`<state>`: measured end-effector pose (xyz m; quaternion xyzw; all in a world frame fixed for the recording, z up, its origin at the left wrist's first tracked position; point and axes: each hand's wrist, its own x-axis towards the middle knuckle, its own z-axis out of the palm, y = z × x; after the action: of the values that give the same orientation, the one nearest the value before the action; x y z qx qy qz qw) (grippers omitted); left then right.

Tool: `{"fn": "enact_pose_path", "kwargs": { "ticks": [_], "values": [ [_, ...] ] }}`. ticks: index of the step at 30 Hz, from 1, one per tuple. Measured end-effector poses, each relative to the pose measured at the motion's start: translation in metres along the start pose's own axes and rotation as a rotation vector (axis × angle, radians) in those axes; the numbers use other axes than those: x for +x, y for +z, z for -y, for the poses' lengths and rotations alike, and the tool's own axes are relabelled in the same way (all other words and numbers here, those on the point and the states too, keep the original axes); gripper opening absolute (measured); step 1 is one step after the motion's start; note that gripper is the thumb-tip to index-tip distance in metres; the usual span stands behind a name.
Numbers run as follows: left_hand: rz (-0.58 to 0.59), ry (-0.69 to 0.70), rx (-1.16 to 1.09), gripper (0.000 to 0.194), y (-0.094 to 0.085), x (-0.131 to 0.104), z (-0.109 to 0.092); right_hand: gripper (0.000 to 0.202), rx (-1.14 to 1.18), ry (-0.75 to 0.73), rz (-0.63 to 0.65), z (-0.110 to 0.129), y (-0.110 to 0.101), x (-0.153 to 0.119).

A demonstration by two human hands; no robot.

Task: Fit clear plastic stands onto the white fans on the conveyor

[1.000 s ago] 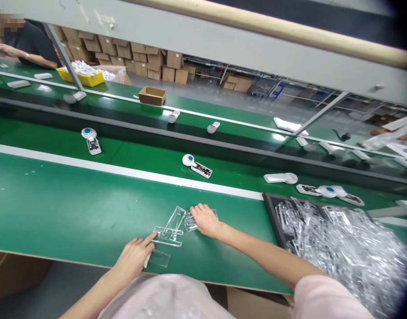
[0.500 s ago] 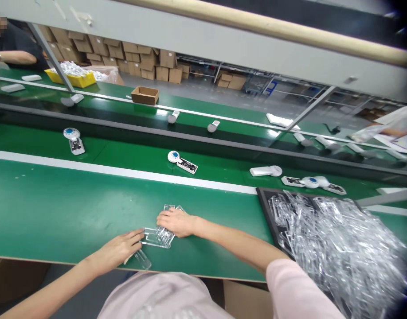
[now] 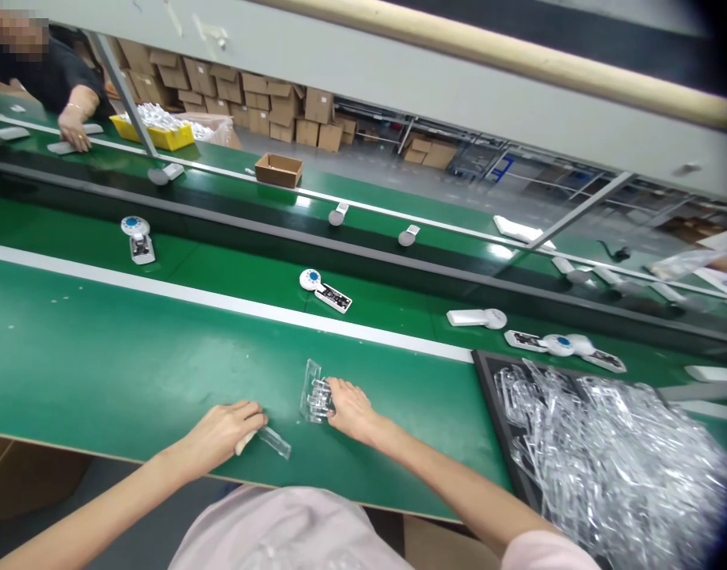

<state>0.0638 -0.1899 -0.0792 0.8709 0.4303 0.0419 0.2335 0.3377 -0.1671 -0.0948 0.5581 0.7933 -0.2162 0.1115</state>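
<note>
My right hand [image 3: 350, 408] is closed around a small bunch of clear plastic pieces [image 3: 319, 398], just above or on the green bench [image 3: 131, 372]. One flat clear piece in that bunch stands up at its left side. Lower and to the left, my left hand [image 3: 230, 427] is curled with fingers together on a single clear plastic strip [image 3: 275, 443] that sticks out to the right beneath it. The fingertips of the left hand are partly hidden, and the two hands are apart.
A black tray [image 3: 485, 380] heaped with clear plastic pieces [image 3: 613, 459] stands at right. Beyond the white strip lie white round-headed devices [image 3: 333, 297] with circuit boards showing. A co-worker's hand [image 3: 74, 131] touches a white part at far left, near a yellow bin [image 3: 182, 138].
My hands have moved apart; the right has shifted right with its bunch of clear pieces, which now leaves the left hand. A co-worker's hand has reached down at far left.
</note>
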Motion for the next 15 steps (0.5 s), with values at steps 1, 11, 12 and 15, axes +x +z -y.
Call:
{"fn": "enact_pose_path", "kwargs": {
  "ticks": [1, 11, 12, 15],
  "values": [
    [-0.002, -0.018, -0.097, 0.03, -0.004, 0.01, -0.006, 0.051, 0.013, 0.024, -0.002, 0.0, 0.0, 0.0],
    [0.036, -0.884, -1.348, 0.039, 0.034, 0.065, -0.056, 0.047, 0.109, 0.277, -0.103, 0.006, 0.004, -0.013],
    [0.016, -0.912, -1.319, 0.037, 0.041, 0.066, -0.059, 0.047, 0.116, 0.277, -0.108, 0.007, 0.006, -0.018],
    [-0.083, -0.929, -1.214, 0.029, 0.054, 0.078, -0.064, 0.051, 0.097, 0.217, -0.135, 0.011, 0.019, -0.033]
  ]
}}
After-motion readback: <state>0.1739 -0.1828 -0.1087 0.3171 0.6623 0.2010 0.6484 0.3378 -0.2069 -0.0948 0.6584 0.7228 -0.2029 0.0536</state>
